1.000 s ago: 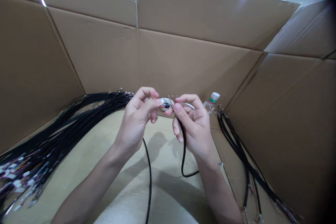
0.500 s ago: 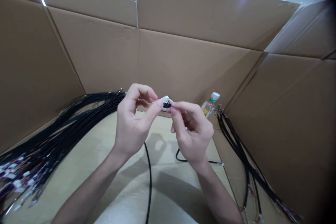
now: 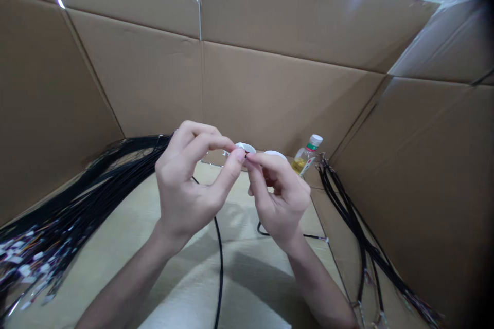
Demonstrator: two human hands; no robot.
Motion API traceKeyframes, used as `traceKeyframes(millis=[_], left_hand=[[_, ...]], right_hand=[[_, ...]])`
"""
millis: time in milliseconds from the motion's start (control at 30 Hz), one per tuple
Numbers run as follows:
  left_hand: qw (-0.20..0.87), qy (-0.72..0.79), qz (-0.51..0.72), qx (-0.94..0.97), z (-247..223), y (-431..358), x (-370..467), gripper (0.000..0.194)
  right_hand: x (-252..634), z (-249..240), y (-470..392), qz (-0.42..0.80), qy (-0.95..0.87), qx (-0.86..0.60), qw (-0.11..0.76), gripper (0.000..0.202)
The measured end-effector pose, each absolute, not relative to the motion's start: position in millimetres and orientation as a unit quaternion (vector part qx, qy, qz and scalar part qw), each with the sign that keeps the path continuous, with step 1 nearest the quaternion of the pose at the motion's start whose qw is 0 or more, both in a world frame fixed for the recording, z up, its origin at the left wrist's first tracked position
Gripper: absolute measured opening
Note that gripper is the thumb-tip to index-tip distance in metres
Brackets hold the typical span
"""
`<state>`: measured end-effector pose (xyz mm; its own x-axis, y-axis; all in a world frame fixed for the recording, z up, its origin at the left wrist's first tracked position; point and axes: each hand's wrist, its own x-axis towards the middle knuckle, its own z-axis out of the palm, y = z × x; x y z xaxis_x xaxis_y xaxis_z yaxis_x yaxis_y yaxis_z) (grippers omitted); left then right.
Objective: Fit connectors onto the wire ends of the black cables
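Near the back of the table, my left hand pinches a small white connector between thumb and forefinger, its fingers covering most of it. My right hand is pinched close against it, fingertips almost meeting the left ones. A tiny dark red bit shows between the two hands; what exactly the right fingers grip is hidden. Behind the fingertips is a white round dish, and a second white dish shows above the right hand. A black cable runs from under my left hand to the front edge.
A thick bundle of black cables with white connectors lies along the left. On the right are more black cables and a bottle of yellow liquid. A cable end pokes out beside my right wrist. Cardboard walls enclose the table.
My left hand has shifted a little left and turned, and the fingertips of both hands have come closer together. The second white dish has come into view, and the black dish contents are now covered.
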<state>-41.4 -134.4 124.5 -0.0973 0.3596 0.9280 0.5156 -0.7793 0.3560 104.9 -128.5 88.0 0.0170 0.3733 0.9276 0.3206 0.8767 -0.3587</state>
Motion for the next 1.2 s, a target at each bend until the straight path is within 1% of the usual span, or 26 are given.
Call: traceKeyframes(millis=[67,133,233,300,333,400,533,733,867,1000,1200], left_hand=[[0.117,-0.323,-0.656,-0.672,123.8,-131.6,-42.9,0.007],[0.178,-0.317,-0.638,-0.679,122.4,-127.7,-45.8,0.009],[0.281,-0.273,-0.611,-0.687,119.3,-120.3,-50.9,0.017],[0.321,-0.244,-0.605,-0.687,117.3,-115.7,-52.7,0.022],[0.323,-0.235,-0.606,-0.688,116.5,-113.9,-52.8,0.022],[0.293,-0.229,-0.616,-0.695,115.6,-111.7,-51.6,0.019],[0.176,-0.240,-0.633,-0.715,116.5,-111.9,-47.9,0.007],[0.064,-0.234,-0.638,-0.730,119.8,-114.0,-48.1,0.005],[0.033,-0.226,-0.636,-0.737,120.8,-114.0,-49.3,0.009],[0.010,-0.220,-0.627,-0.747,120.1,-113.8,-50.1,0.008],[-0.009,-0.210,-0.625,-0.752,119.4,-113.0,-49.7,0.010]], right_hand=[[103.6,87.8,-127.5,0.047,-0.696,-0.239,0.676,0.025],[102.7,88.3,-127.5,0.099,-0.685,-0.244,0.679,0.023],[101.6,90.5,-129.6,0.183,-0.656,-0.247,0.689,0.019],[101.3,93.1,-131.7,0.243,-0.634,-0.243,0.692,0.015],[101.3,94.8,-132.8,0.271,-0.623,-0.241,0.693,0.013],[102.1,98.7,-134.6,0.316,-0.604,-0.243,0.691,0.008],[105.9,105.9,-136.4,0.385,-0.590,-0.250,0.665,0.007],[108.5,111.6,-141.2,0.445,-0.580,-0.232,0.642,0.008],[108.6,112.0,-142.6,0.479,-0.570,-0.212,0.633,0.007],[109.2,111.0,-139.7,0.495,-0.567,-0.198,0.628,0.007],[107.2,111.5,-141.4,0.438,-0.579,-0.212,0.654,0.003]])
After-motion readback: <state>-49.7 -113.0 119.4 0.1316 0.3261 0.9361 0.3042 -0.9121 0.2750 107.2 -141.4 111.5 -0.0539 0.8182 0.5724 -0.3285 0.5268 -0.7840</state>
